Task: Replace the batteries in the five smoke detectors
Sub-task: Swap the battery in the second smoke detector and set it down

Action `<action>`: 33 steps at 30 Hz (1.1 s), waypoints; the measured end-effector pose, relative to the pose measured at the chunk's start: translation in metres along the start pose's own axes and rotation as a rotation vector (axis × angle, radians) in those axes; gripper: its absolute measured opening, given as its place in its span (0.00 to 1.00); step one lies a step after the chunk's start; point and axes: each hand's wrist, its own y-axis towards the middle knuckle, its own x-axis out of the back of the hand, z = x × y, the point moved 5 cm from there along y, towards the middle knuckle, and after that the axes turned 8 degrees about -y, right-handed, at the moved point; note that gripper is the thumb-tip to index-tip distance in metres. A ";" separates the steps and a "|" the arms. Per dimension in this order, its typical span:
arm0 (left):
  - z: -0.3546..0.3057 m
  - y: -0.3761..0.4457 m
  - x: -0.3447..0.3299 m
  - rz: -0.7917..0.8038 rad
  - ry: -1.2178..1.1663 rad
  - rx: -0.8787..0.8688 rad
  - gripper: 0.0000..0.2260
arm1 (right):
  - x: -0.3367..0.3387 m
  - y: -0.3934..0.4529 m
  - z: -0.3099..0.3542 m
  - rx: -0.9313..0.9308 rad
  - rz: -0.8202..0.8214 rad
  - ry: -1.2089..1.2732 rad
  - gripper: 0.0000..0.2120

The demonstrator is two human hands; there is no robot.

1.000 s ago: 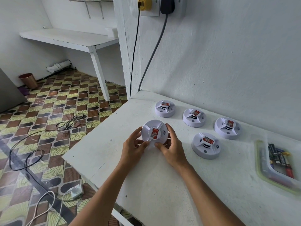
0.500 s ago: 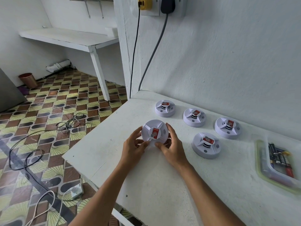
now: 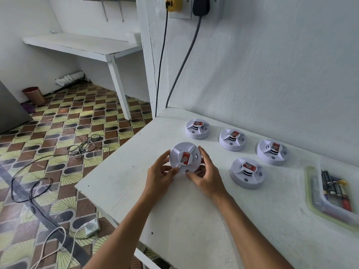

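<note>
Your two bare forearms rise from the bottom edge of the frame over a white table [image 3: 194, 220] that fills the lower right. At centre frame, your left hand [image 3: 158, 178] and right hand [image 3: 208, 180] together grasp one white smoke detector [image 3: 184, 158], tilted up toward you and lifted at its near edge; whether its far edge touches the table cannot be told. Your left fingers curl round its left rim with the thumb on its lower face, and your right fingers wrap its right rim with the thumb near its lower edge. A red label sits at its middle. Just right of your right hand, a second smoke detector [image 3: 246, 172] lies flat on the table. At the right edge of the frame, a clear plastic tray [image 3: 318, 200] with a green rim holds several batteries [image 3: 334, 188], dark ones and a red one. Farther back, three more smoke detectors [image 3: 232, 139] lie in a row near the white wall [image 3: 272, 65], each with a red label on top, all apart from one another. In the left half of the frame, a patterned tile floor [image 3: 58, 133] carries loose cables [image 3: 83, 146]. At upper centre, a yellow plug [image 3: 173, 3] and a black plug [image 3: 201, 4] sit in a wall socket, their cords hanging down. At upper left stand a white shelf table [image 3: 77, 44] and a copper cup [image 3: 34, 95].
</note>
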 end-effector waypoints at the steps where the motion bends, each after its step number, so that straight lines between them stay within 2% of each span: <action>1: 0.000 0.000 0.000 -0.001 -0.002 0.002 0.26 | 0.001 -0.001 0.002 0.000 -0.006 0.004 0.34; 4: -0.002 -0.001 0.000 -0.005 -0.003 -0.003 0.26 | 0.002 -0.001 0.006 -0.006 -0.026 -0.001 0.32; 10: -0.003 -0.001 0.000 -0.005 0.006 -0.012 0.27 | 0.000 0.000 0.001 -0.027 -0.043 -0.012 0.35; 33: -0.004 -0.002 0.001 -0.008 0.001 -0.013 0.27 | 0.001 -0.001 0.004 -0.034 -0.080 -0.017 0.34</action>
